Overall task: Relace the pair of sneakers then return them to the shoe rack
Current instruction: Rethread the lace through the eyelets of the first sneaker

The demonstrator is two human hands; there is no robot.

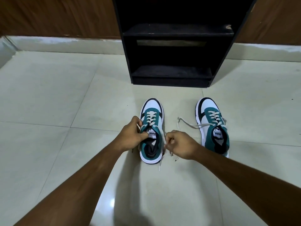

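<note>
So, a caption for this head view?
Both hands, left and right, lace one sneaker before the rack.

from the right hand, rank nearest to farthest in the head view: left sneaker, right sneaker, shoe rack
From the right hand:
1. Left sneaker, just to its left; the hand pinches its lace.
2. Right sneaker, on the floor to its right, untouched.
3. Shoe rack, farthest, against the wall beyond both sneakers.

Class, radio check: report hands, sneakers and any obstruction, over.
Left hand grips near sneaker's collar; right hand pinches its lace. Second sneaker on floor, lace ends loose. Shoe rack ahead, path unobstructed.
</note>
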